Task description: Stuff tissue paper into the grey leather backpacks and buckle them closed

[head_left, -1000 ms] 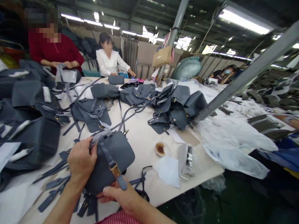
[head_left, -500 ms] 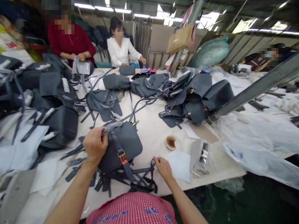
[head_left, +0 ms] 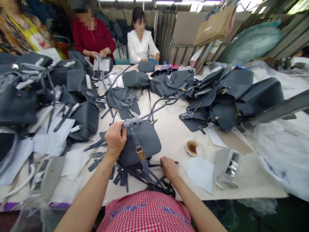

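My left hand is closed round the plastic-wrapped top handle of a dark grey-blue backpack. The bag stands tilted on the table, its flap strap and gold buckle facing me. Low at the bag's right side, my right hand has its fingers closed on a thin dark strap, whose end sticks out past the knuckles. More loose straps lie tangled under the bag's front edge. Several short strap tabs are scattered to the left of them.
Finished-looking bags pile up at left and back right. A small dish of brown liquid, a white sheet and a grey metal-fitted block lie right. A slanting metal post crosses the right side. Co-workers sit across the table.
The view has swung left, so the scene sits further right. My right hand has moved in closer to the backpack, still with a strap. My left hand keeps the handle.
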The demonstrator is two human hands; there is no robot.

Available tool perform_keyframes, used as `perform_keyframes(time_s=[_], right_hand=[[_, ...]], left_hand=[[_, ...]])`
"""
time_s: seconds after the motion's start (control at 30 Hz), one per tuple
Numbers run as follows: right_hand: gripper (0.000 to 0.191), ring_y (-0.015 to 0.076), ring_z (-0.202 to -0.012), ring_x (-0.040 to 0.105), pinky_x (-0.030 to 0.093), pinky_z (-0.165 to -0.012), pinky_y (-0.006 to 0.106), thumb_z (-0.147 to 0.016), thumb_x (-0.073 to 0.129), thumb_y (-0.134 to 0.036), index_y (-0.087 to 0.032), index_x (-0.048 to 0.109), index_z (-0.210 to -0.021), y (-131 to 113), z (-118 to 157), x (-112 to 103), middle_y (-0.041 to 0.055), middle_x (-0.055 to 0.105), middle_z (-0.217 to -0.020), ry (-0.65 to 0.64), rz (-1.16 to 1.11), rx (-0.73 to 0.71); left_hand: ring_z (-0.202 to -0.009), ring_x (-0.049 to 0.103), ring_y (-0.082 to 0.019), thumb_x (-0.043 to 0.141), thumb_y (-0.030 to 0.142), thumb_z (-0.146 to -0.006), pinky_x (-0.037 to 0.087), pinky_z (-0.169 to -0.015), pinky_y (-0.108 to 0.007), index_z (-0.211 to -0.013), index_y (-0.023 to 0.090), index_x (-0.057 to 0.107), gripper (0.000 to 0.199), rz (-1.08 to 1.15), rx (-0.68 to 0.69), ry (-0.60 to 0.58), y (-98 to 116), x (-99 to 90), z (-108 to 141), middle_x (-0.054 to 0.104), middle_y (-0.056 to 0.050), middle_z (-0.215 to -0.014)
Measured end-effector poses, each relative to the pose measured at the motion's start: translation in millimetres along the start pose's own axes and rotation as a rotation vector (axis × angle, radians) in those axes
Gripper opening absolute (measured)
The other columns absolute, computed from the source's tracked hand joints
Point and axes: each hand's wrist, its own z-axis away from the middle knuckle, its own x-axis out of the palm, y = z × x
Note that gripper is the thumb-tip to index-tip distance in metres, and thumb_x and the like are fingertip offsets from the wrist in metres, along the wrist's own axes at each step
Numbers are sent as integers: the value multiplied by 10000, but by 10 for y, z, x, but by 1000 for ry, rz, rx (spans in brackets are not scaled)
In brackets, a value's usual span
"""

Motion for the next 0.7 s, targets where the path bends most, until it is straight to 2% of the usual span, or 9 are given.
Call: perform_keyframes(time_s=[0.07,0.13,0.2,0.27,0.33,0.43,0.57,0.63,0.7], right_hand=[[200,229,-1065,582,399,-855,314,-908,504,-202,-188,600,-1083,108,-25,-114,121,642,-1110,29,-7,54],[244,249,-1062,598,417,-837,332,-938,455,-294,-176,593,-1102,203,19,-178,151,639,-1127,43,-17,152],[324,286,-978,643,443,-782,367,-937,430,-395,-152,638,-983,257,140,-158,185,673,-1022,19,-37,260],[338,314,-877,674,459,-730,390,-857,536,-464,-154,659,-804,262,306,-57,180,698,-876,-35,-87,329],[249,317,-824,680,466,-715,396,-725,675,-410,-170,631,-675,240,467,79,148,702,-788,-78,-171,358],[144,273,-788,667,468,-725,378,-673,651,-295,-198,564,-611,241,622,209,88,688,-718,-68,-363,374],[188,213,-717,650,494,-693,332,-762,472,-395,-217,533,-754,451,802,78,30,655,-672,26,-703,388],[291,199,-710,657,511,-686,325,-795,393,-454,-212,531,-876,639,1014,-58,27,659,-711,75,-845,406],[356,200,-680,654,519,-665,335,-787,397,-500,-210,552,-926,846,1339,-170,30,655,-714,124,-943,457]], left_hand=[[-801,591,-227,483,220,-865,411,-728,-312,-956,168,613,167,0,0,-4,4,-6,18,655,-85,-845],[-803,593,-226,486,226,-865,412,-728,-310,-954,171,613,165,3,-10,-1,-5,-12,11,657,-83,-851],[-804,597,-223,486,234,-868,413,-727,-306,-948,179,612,159,10,-25,3,-17,-14,-8,660,-75,-856],[-809,599,-220,488,236,-870,411,-728,-302,-941,184,610,151,13,-35,13,-27,-8,-23,662,-69,-859],[-805,599,-218,493,238,-869,408,-725,-302,-935,185,611,145,14,-38,21,-32,7,-26,661,-67,-856],[-796,596,-215,494,242,-866,408,-722,-305,-936,185,611,148,25,-40,20,-44,37,-23,657,-65,-855],[-799,589,-224,492,246,-865,412,-721,-321,-944,178,615,161,70,-94,7,-101,66,-51,646,-72,-846],[-797,584,-230,489,267,-875,411,-717,-333,-964,176,618,181,82,-137,3,-150,76,-78,641,-79,-850],[-799,580,-233,488,291,-883,412,-716,-337,-978,179,619,197,80,-169,13,-198,84,-99,642,-83,-863]])
